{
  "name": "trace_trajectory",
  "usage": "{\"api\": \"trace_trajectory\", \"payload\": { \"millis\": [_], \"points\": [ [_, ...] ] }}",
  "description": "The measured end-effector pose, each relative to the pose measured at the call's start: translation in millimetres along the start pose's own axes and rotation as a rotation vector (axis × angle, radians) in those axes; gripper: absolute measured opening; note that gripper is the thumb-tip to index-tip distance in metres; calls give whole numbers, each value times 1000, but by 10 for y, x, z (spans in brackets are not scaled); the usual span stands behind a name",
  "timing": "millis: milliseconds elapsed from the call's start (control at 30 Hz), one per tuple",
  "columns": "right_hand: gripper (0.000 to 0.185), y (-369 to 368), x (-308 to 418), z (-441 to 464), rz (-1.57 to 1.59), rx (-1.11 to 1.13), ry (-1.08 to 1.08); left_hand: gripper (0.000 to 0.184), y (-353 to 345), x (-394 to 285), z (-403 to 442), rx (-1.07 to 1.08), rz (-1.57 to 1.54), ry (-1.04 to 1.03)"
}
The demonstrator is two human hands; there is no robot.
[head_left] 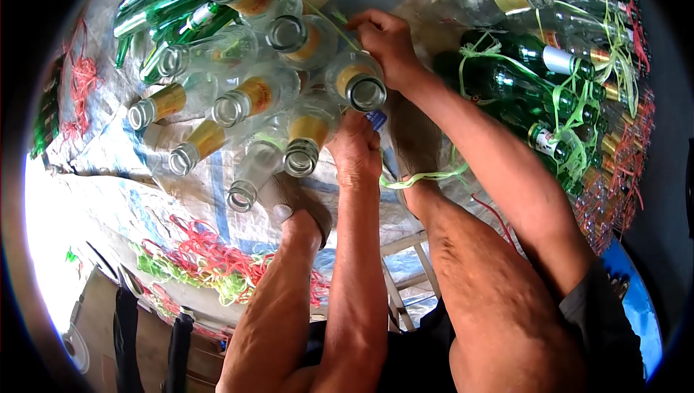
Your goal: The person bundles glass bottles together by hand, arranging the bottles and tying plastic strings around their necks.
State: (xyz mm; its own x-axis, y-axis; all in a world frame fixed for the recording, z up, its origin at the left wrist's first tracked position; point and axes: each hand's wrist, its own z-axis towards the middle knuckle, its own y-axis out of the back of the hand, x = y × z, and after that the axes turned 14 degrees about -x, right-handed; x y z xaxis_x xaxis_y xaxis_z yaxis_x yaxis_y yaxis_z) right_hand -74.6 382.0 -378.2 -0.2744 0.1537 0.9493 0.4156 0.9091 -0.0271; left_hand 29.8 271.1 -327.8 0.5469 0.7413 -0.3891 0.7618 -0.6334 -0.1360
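Observation:
A cluster of clear glass bottles (249,96) with yellow neck labels stands upright in front of me, mouths towards the camera. My left hand (356,143) is closed low at the cluster's near right side, beside a bottle with a yellow label (309,131); what it grips is hidden. Beyond the rightmost bottle (356,78), my right hand (383,42) has its fingers curled at a thin yellow-green strand (331,23) that runs round the far side of the cluster. Another pale green strand (426,175) lies across by my right ankle.
Green bottles (170,10) lie at the upper left. Bundles of green bottles (506,82) and clear bottles (491,4), tied with green strands, lie on the right. Red and green strands (210,255) are heaped on the sheet (173,201). My feet flank my left forearm.

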Motion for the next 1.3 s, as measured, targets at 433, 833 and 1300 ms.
{"api": "trace_trajectory", "payload": {
  "millis": [433,833,1300],
  "points": [
    [18,-36,15,29,-179,-7,141,24,24,-19,-48,-31,48,31],
    [18,-45,40,9,-184,10,193,24,4,-54,-68,-85,35,74],
    [20,-5,-45,42,-147,-46,119,19,34,-28,-47,-36,68,-4]
  ]
}}
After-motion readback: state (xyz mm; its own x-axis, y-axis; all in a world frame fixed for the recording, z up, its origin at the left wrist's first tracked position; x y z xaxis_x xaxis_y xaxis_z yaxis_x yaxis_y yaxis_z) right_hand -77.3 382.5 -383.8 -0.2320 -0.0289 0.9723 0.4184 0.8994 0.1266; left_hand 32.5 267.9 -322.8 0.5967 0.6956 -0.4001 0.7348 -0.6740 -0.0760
